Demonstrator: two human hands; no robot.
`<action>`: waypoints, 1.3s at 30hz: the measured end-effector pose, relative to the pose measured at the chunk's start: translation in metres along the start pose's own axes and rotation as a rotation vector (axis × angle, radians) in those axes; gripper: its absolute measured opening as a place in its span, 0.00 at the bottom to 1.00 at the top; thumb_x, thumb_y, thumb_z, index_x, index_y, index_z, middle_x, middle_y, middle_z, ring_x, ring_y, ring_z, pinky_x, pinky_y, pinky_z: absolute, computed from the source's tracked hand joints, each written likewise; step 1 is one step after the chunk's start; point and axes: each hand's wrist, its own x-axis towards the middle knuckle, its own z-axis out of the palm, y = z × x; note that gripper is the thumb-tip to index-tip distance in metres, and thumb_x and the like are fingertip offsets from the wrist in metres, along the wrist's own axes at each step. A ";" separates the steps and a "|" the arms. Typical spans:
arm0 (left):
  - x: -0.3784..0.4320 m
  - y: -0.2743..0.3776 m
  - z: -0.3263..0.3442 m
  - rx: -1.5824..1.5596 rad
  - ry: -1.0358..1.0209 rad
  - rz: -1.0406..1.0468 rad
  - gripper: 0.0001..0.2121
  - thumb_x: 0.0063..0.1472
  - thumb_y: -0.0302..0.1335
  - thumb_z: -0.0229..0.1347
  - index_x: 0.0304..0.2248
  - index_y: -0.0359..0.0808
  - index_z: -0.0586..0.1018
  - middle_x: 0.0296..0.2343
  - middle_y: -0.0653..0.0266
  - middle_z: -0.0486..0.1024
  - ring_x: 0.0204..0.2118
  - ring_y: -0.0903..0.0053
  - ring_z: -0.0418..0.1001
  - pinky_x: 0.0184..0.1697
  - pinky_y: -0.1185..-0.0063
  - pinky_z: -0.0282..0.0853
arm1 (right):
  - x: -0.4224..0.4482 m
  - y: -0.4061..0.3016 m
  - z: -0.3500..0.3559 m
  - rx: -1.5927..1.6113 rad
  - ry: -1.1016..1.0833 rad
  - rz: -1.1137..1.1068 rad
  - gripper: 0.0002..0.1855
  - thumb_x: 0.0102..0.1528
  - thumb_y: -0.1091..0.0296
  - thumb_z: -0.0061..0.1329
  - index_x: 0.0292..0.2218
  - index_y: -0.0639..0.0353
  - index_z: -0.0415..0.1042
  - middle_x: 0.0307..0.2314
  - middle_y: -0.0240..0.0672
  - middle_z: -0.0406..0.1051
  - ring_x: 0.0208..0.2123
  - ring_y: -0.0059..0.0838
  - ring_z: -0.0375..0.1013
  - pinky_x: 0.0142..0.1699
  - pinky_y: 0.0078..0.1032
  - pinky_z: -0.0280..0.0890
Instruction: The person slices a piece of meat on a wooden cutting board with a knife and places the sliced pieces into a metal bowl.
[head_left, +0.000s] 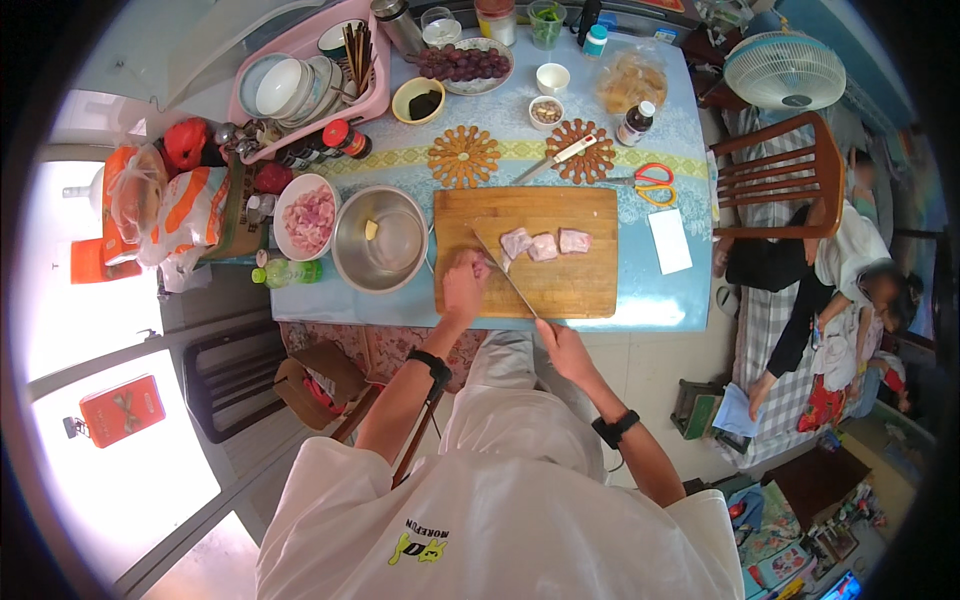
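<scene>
My right hand (566, 351) grips a kitchen knife (511, 280) by its handle, at the front edge of a wooden cutting board (570, 292). The blade slants away to the left over the board. On the board's left side, my left hand (463, 283) holds a piece of raw meat (480, 259) beside the blade; the fingers partly hide it. Right of the blade sit three chunks of pale raw meat: a left chunk (516, 243), a middle chunk (543, 247) and a right chunk (575, 241).
Left of the board stand a steel bowl (352, 262) with a yellowish piece inside and a white bowl (280, 217) of cut meat. Behind the board lie a white-handled knife (576, 148) and two wooden trivets. Scissors (654, 184) lie right. People sit on a bed farther right.
</scene>
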 end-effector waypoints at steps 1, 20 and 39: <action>0.002 -0.002 0.000 -0.036 0.025 -0.036 0.08 0.61 0.26 0.59 0.33 0.33 0.71 0.25 0.52 0.75 0.28 0.51 0.74 0.31 0.63 0.70 | -0.007 0.006 -0.003 -0.014 -0.004 -0.004 0.30 0.71 0.47 0.40 0.43 0.73 0.76 0.34 0.63 0.75 0.38 0.68 0.72 0.45 0.45 0.68; 0.019 -0.004 -0.151 -0.037 0.165 -0.055 0.12 0.63 0.27 0.62 0.43 0.32 0.75 0.37 0.54 0.78 0.39 0.66 0.79 0.43 0.70 0.74 | -0.071 0.049 -0.055 0.184 -0.013 0.176 0.32 0.71 0.40 0.38 0.25 0.59 0.65 0.18 0.24 0.62 0.20 0.16 0.59 0.26 0.22 0.58; 0.044 0.065 0.022 0.274 -0.334 0.113 0.24 0.58 0.33 0.63 0.52 0.37 0.72 0.48 0.48 0.72 0.54 0.52 0.71 0.54 0.58 0.72 | -0.073 0.050 -0.060 0.248 0.060 0.158 0.31 0.72 0.40 0.35 0.25 0.56 0.64 0.17 0.22 0.59 0.17 0.13 0.55 0.22 0.19 0.52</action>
